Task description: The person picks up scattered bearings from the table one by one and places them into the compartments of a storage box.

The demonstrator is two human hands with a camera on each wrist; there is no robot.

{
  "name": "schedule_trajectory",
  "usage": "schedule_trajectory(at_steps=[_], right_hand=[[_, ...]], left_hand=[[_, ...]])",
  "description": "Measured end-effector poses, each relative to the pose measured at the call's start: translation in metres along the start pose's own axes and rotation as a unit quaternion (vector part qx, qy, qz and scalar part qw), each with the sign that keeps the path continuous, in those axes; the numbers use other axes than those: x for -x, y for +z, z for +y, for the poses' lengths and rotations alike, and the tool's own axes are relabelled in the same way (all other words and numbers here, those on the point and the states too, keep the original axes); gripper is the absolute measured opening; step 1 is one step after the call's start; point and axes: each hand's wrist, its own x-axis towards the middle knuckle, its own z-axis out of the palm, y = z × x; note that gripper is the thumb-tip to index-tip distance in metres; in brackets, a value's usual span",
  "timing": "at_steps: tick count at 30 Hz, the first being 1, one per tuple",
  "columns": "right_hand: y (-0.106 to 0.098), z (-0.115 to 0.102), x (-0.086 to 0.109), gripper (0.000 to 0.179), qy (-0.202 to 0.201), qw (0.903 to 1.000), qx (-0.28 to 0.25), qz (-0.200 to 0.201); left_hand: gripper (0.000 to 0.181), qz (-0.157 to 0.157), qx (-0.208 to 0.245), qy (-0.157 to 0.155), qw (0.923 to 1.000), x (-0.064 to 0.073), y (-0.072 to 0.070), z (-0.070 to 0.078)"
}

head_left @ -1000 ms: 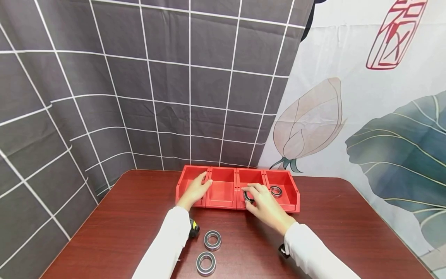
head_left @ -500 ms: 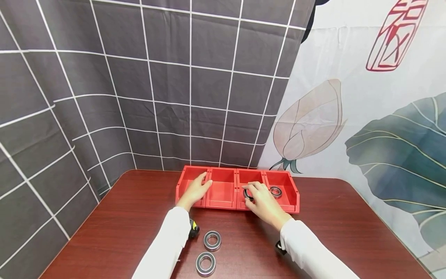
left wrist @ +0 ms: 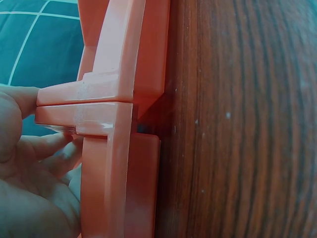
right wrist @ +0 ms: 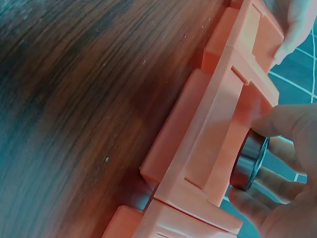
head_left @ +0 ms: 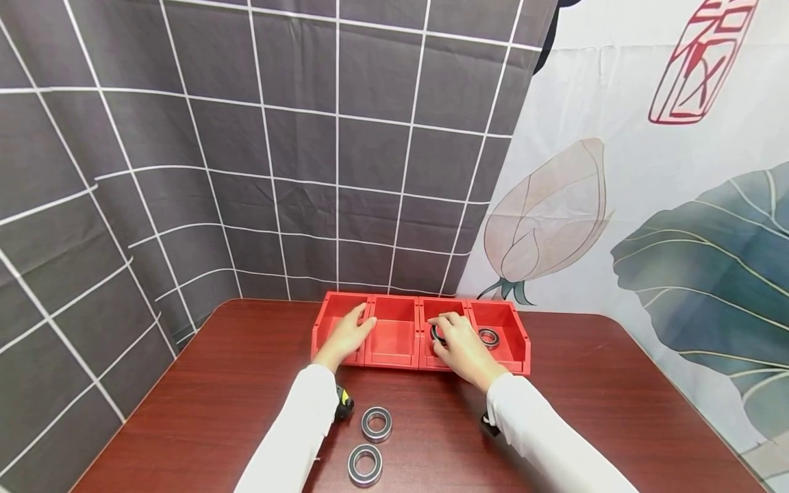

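Four joined red bins [head_left: 394,359] stand at the table's far side. My right hand [head_left: 453,337] pinches a steel bearing [head_left: 436,334] inside the third bin from the left; the right wrist view shows the bearing [right wrist: 250,161] held between thumb and fingers behind the bin wall [right wrist: 208,148]. My left hand [head_left: 346,335] rests over the front rim of the leftmost bin, with the fingers reaching inside; the left wrist view shows the fingers [left wrist: 47,148] against the red bin wall [left wrist: 119,139]. Another bearing [head_left: 489,337] lies in the rightmost bin.
Two more bearings [head_left: 377,424] [head_left: 364,465] lie on the dark wooden table [head_left: 216,411] between my forearms. A grey checked curtain [head_left: 246,171] and a floral cloth [head_left: 647,205] hang behind the table. The second bin [head_left: 394,332] holds nothing.
My right hand has carried the bearing forward, from above the third bin's front rim to deeper inside that bin. My left hand stays on the leftmost bin.
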Motion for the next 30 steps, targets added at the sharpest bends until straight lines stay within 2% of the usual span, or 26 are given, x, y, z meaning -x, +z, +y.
schedule_trajectory(at_steps=[7,17,30], right_hand=[[0.005,0.002,-0.008,0.038,-0.008,0.9999,0.012,0.003],[0.013,0.002,-0.018,0.036,0.032,0.9991,0.012,-0.024],[0.021,-0.002,-0.024,0.032,0.041,0.9979,0.045,-0.024]], left_hand=[[0.068,0.001,-0.003,-0.005,1.0000,0.001,-0.001,0.001],[0.067,0.000,-0.002,-0.001,1.0000,-0.001,-0.001,0.000],[0.067,0.000,0.001,-0.005,1.0000,0.000,0.000,-0.001]])
